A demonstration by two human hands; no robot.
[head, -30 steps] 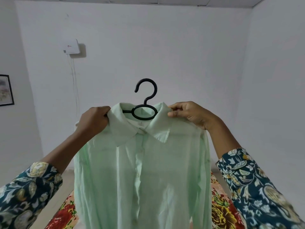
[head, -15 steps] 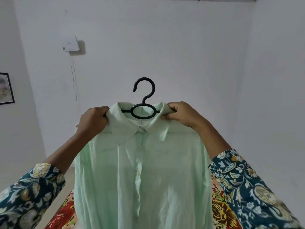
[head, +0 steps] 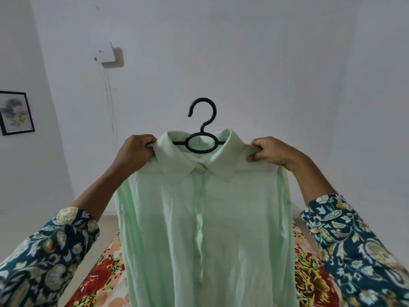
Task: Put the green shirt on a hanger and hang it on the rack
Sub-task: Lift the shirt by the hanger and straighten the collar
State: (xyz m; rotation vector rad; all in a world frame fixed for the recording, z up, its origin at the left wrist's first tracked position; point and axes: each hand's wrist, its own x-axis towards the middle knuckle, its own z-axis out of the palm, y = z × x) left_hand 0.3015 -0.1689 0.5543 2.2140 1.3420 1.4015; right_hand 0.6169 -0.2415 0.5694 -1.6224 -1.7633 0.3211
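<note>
Left hand [head: 135, 151], right hand [head: 270, 151] grip vertical green shirt [head: 199, 229], hanger [head: 202, 130] hook up.

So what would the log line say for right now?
shirt: on hanger, held up | left hand: grips shirt shoulder | right hand: grips other shoulder | rack: not in view

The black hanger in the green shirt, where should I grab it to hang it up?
Take the black plastic hanger by the oval loop just under its hook, reaching in from the front over the collar of the pale green button-up shirt. Its arms are hidden inside the shirt, and the hook must stay free for the rack.
</note>
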